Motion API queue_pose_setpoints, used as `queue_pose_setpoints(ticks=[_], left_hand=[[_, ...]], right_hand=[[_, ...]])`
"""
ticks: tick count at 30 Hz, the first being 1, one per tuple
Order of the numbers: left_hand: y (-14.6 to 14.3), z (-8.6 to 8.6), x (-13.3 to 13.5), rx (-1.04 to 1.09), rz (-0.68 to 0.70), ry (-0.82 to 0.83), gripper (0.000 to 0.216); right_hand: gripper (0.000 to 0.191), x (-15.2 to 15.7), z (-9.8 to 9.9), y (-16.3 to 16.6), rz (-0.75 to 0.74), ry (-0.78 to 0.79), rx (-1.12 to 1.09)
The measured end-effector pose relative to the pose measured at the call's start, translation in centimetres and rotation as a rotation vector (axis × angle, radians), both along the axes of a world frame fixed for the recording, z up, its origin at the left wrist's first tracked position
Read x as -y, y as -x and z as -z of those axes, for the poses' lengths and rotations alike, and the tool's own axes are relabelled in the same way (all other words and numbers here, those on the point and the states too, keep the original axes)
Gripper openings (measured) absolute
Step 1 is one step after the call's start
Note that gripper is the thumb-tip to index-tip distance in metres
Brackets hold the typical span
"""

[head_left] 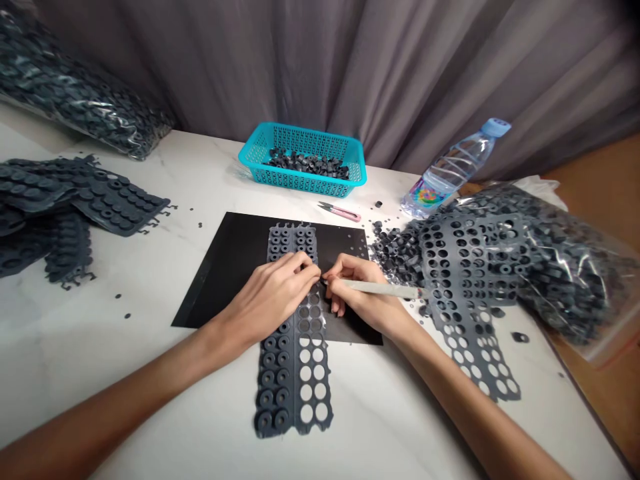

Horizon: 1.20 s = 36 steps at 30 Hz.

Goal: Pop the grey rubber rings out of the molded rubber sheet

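A dark grey rubber sheet [295, 393] of round ring-shaped parts lies lengthwise in front of me, partly over a black mat [220, 267]. Its lower right columns are open holes, while the left columns still carry rings. My left hand [280, 290] lies across the sheet, thumb and forefinger closed in a pinch at its right edge. My right hand [363, 290] is closed round a slim pale pen-like tool [383, 288], whose tip points at the left fingertips. What lies between the fingertips is too small to make out.
A turquoise basket [305, 183] holds loose black rubber parts. Nearby lie pink-handled thread snips [340, 211]. A water bottle [450, 170], loose parts [400, 253], a punched-out sheet [460, 267] and a filled bag [570, 280] are right. More sheets [115, 200] and another bag [75, 93] are left.
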State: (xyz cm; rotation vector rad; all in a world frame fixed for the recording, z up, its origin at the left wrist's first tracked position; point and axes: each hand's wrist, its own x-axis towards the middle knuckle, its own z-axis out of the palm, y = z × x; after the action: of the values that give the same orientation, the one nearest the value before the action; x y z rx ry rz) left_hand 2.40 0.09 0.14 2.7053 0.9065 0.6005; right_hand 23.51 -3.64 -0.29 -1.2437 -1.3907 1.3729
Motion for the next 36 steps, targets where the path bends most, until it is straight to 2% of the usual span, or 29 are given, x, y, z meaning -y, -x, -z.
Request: queue_pose_setpoints(ticks=[2,4,11,17,22,26,29,36], left_hand=[[0.0,0.4,0.1,0.009,0.005,-0.100,0.019],[0.1,0.6,0.0,0.055,0.008,-0.124,0.019],[0.4,0.3,-0.5,0.167,-0.024,0.238,0.011],[0.9,0.4,-0.8,0.177,0.001,0.315,0.017],[1.0,0.4,-0.7,0.172,0.005,0.300,0.019],[0.9,0.1,-0.5,0.165,-0.007,0.296,0.023],[0.8,0.2,-0.4,0.177,-0.018,0.296,0.022],[0.8,0.6,-0.4,0.202,-0.015,0.277,0.020]], right_hand=[[0.007,0.1,0.1,0.1,0.011,-0.007,0.009],[0.007,0.2,0.2,0.2,0.015,0.003,0.008],[0.016,-0.1,-0.2,-1.0,-0.034,0.010,-0.160],[0.024,-0.4,-1.1,-1.9,-0.066,0.000,-0.057],[0.024,-0.3,-1.0,-1.6,-0.034,-0.047,0.073],[0.020,0.0,-0.3,-1.1,-0.004,0.008,0.002],[0.009,0.2,0.0,-0.8,0.020,0.010,-0.011],[0.011,0.1,-0.4,-0.4,-0.017,0.017,-0.045]])
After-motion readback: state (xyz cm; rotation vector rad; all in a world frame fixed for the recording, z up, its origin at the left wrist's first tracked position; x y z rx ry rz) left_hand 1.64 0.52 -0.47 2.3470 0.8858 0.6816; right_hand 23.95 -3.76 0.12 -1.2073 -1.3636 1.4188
